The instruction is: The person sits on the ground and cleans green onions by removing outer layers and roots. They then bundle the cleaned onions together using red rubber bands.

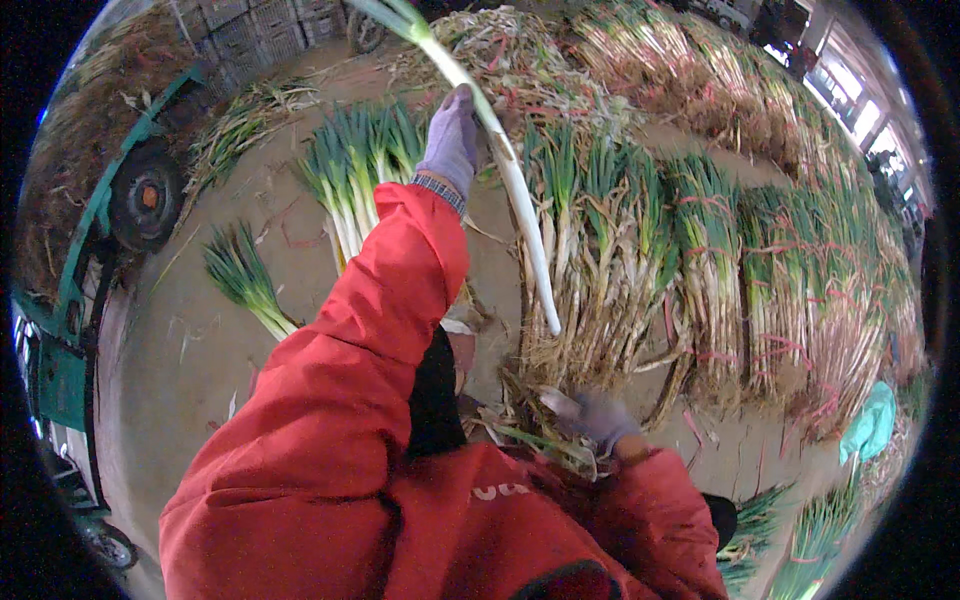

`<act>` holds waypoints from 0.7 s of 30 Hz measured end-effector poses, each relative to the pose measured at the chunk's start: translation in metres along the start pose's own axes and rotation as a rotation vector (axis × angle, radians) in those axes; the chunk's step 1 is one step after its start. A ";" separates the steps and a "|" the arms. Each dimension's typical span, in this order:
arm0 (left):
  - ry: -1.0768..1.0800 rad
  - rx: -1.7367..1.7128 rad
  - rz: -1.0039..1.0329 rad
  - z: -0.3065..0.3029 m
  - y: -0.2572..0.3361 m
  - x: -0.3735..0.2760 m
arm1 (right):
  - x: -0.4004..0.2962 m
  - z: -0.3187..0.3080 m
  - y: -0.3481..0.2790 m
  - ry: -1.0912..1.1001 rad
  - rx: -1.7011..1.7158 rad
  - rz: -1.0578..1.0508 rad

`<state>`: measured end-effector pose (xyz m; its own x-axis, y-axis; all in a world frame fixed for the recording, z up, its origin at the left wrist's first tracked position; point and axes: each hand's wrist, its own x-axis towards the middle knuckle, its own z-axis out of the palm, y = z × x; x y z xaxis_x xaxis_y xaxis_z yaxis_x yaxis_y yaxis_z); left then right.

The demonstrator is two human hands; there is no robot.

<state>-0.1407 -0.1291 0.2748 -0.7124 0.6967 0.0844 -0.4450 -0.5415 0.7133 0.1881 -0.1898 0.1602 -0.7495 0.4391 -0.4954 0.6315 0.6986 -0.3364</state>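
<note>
My left hand (453, 139), in a pale purple knit glove, is stretched forward and grips a long, large green onion (517, 187) partway up its stalk. Its white shank is smooth and hangs towards me, while the green end leaves the picture at the top. Low in front of my body is my gloved right hand (604, 420), blurred by motion. Dry peeled leaves (559, 450) lie around that hand; whether it holds any of them is unclear. Beyond my left forearm lies a row of cleaned green onions (352, 180), partly hidden by the sleeve.
Unpeeled onions with roots (592, 262) lie at right, beside bundles tied with pink strips (712, 277). A smaller onion bunch (244, 277) rests on the floor (180, 360) at left. A green cart (112, 172) with a black wheel (146, 195) borders the left. Leaf waste (517, 60) is heaped ahead.
</note>
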 end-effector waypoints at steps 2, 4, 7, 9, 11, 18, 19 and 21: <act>-0.139 0.064 -0.065 0.027 -0.018 -0.013 | 0.029 -0.012 0.030 0.681 0.287 -0.011; -0.228 0.099 -0.111 0.035 -0.026 -0.023 | 0.037 -0.081 -0.016 1.045 0.321 -0.174; -0.338 0.099 -0.196 0.065 -0.045 -0.046 | 0.067 -0.116 -0.024 1.249 0.573 -0.254; -0.417 0.051 -0.267 0.069 -0.055 -0.053 | 0.068 -0.131 -0.024 1.159 0.700 -0.214; -0.370 0.051 -0.272 0.071 -0.060 -0.058 | 0.069 -0.133 -0.023 1.120 0.767 -0.210; -0.380 0.037 -0.321 0.071 -0.059 -0.058 | 0.083 -0.124 -0.019 1.317 0.782 -0.120; -0.392 0.039 -0.334 0.068 -0.058 -0.056 | 0.085 -0.124 -0.017 1.323 0.799 -0.102; -0.417 0.040 -0.362 0.063 -0.059 -0.053 | 0.086 -0.123 -0.009 1.334 0.828 -0.060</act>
<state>-0.0425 -0.1039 0.2721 -0.2390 0.9667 0.0914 -0.5947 -0.2201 0.7732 0.0933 -0.0893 0.2191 -0.1217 0.8988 0.4212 0.1889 0.4376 -0.8791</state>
